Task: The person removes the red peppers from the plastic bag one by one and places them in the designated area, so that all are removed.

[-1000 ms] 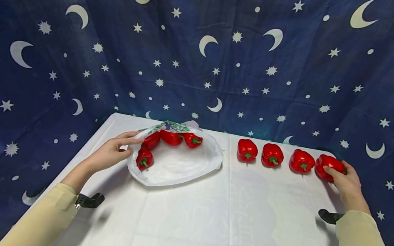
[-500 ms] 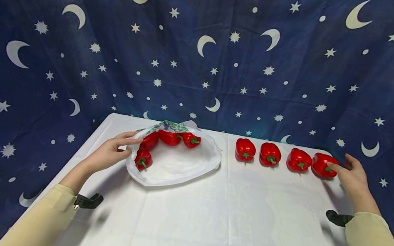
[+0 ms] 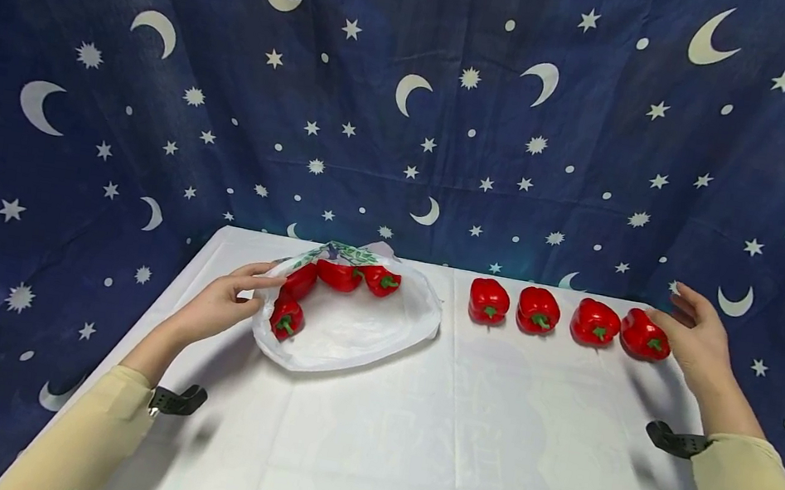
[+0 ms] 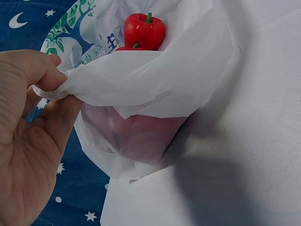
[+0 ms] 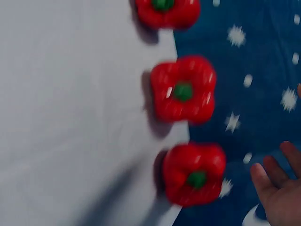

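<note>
The left hand (image 3: 218, 306) pinches a thin, crinkled bag (image 3: 368, 334) — glossy, lobed red peppers (image 3: 595, 321) lie near the spread right hand (image 3: 704, 347).

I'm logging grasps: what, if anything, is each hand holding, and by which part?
The left hand pinches the white plastic bag by its rim. The right hand holds nothing, beside the rightmost glossy red bell pepper.

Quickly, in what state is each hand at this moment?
Left hand: closed, pinching the edge of the white bag.
Right hand: open, holding nothing, beside the rightmost red pepper.
</note>
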Demonstrator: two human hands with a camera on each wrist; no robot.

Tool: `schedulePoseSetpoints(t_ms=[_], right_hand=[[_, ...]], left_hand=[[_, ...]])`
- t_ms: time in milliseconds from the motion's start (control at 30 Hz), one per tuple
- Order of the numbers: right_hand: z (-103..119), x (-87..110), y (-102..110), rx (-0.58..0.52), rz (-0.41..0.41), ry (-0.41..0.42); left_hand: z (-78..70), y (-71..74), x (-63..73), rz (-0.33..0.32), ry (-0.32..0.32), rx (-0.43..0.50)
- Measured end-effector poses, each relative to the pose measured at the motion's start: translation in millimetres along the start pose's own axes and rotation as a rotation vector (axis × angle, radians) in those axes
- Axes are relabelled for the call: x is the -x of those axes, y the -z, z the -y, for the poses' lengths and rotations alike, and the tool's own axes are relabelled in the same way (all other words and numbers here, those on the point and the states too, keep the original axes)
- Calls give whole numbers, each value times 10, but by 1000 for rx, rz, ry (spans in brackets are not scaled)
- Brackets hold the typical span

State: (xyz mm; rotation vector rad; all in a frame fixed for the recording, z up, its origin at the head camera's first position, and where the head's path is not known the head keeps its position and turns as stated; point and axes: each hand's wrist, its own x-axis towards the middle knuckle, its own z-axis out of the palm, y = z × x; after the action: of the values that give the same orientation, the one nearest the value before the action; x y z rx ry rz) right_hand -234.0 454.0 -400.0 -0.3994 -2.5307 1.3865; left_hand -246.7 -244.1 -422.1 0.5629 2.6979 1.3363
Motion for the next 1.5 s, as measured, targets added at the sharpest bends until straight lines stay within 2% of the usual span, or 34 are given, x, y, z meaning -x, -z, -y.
schedulePoseSetpoints(t_ms=[200, 467, 767, 1033, 1333, 1500], right_hand=[[289, 112, -267, -48, 55, 128], [532, 259, -600, -58, 203, 242], [718, 380, -904, -86, 343, 302], [840, 484, -1148, -175, 436, 318], [1027, 629, -1545, -225, 584, 360], [1114, 728, -1786, -232, 658, 414]], left_hand=[[-14, -2, 8, 2, 4, 3], [-31, -2, 11, -1, 3, -7], [-30, -1, 15, 1, 1, -22], [-14, 3, 15, 2, 2, -22], [-31, 5, 1, 2, 9, -20], [-32, 5, 8, 4, 11, -35]])
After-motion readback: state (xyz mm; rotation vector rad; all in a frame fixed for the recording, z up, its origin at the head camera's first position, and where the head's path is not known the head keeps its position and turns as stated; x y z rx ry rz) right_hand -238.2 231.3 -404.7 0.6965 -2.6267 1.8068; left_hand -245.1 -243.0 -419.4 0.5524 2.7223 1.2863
